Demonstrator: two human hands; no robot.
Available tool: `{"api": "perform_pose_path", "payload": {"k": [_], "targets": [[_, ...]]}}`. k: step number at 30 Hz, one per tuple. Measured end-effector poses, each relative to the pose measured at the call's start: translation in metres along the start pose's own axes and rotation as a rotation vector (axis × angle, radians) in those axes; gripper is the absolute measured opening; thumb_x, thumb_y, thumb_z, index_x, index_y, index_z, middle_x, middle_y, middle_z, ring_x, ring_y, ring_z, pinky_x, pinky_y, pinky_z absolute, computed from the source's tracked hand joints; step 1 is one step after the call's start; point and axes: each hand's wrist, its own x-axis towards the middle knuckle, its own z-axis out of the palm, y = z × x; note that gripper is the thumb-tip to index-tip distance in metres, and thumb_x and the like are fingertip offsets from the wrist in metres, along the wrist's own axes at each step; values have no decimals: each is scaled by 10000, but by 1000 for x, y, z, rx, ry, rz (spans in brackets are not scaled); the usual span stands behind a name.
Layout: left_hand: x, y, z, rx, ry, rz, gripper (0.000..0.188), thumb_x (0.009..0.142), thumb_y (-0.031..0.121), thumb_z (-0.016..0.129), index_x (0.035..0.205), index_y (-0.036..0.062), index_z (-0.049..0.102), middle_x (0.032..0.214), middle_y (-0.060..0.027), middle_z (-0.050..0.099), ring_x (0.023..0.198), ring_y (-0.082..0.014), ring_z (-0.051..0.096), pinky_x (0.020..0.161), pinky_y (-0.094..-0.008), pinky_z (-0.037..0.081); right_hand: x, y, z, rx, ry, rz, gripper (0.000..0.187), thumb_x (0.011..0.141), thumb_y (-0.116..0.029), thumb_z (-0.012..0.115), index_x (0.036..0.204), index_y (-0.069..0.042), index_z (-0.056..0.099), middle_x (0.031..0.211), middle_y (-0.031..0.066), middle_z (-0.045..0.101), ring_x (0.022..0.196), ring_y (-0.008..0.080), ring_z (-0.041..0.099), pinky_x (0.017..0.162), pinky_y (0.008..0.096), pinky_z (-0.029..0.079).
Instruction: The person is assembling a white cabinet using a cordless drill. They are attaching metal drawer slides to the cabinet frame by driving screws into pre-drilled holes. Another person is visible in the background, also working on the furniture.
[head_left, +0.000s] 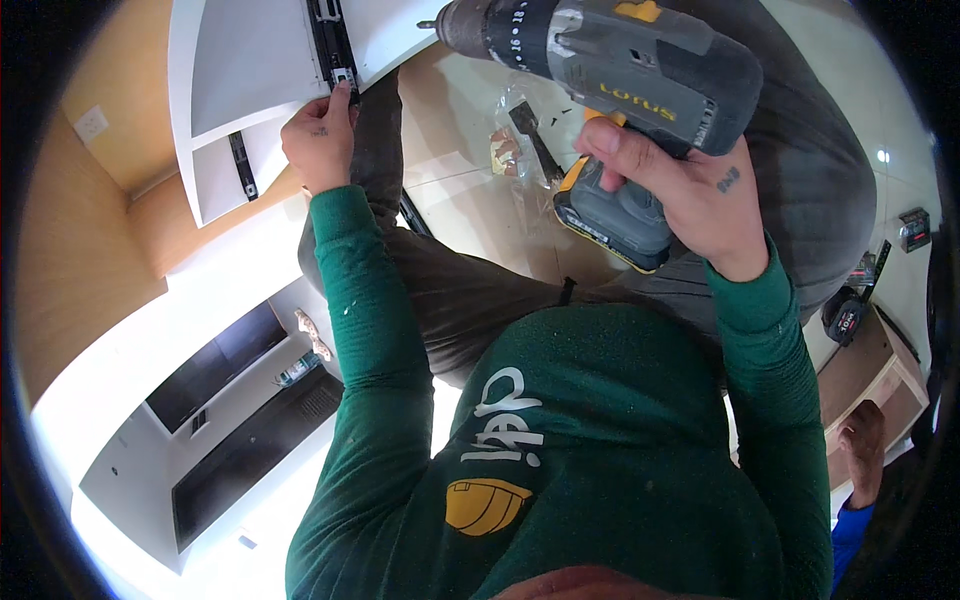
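My left hand [320,142] is closed at the near end of a black drawer slide [330,40], thumb and fingers pinched on its tip. The slide lies along the inner face of a white cabinet panel [255,70]. In my right hand [700,195] is a grey and black cordless drill [640,75], gripped round the handle above its battery pack [615,215]. Its chuck points left toward the panel, and the short bit [427,24] stands apart from the slide. Whether a screw sits between my left fingers is hidden.
A second slide [243,165] is on a lower white panel. On the tiled floor lie a clear plastic bag [515,115], a dark flat-ended tool [537,142] and small screws. Right: tape measure [845,318], wooden box [835,385], another person's hand [863,440] with a blue sleeve.
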Motion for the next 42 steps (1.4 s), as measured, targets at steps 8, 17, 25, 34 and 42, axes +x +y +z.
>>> {"api": "perform_pose_path", "payload": {"k": [8,17,25,34,42], "targets": [[-11,10,-18,158,-38,57,507,859,470,815,731,-17,754,601,-55,675,574,-120,631,607,-274,494,26,-2,25,-184,-2,25,245,938,-116,742,1135,24,706,975,101,753,758,126,667,699,288,553],[-60,36,7,-885,-527,-127,345,1037,272,604,1101,-59,677,864,-100,707,764,-193,687,741,-294,531,75,-11,75,251,56,341,187,938,-174,716,966,10,699,745,102,682,534,151,590,517,302,493],[-39,26,35,-1253,-628,-177,347,1082,282,541,1187,-32,648,971,-101,724,873,-240,721,834,-366,554,110,38,100,249,24,432,247,884,-229,777,946,2,718,800,103,719,592,161,645,525,300,505],[-17,5,41,-1145,-551,-251,345,1085,324,544,1056,0,659,796,-99,661,686,-223,636,599,-381,541,133,64,122,284,9,457,168,881,-141,724,861,23,697,742,93,675,552,184,617,510,327,485],[-9,-2,47,-1172,-553,-256,332,1073,312,572,1059,-5,668,839,-100,685,705,-220,654,660,-370,548,140,74,120,256,-15,437,190,896,-166,714,860,19,692,736,96,669,555,184,621,502,336,486]]}}
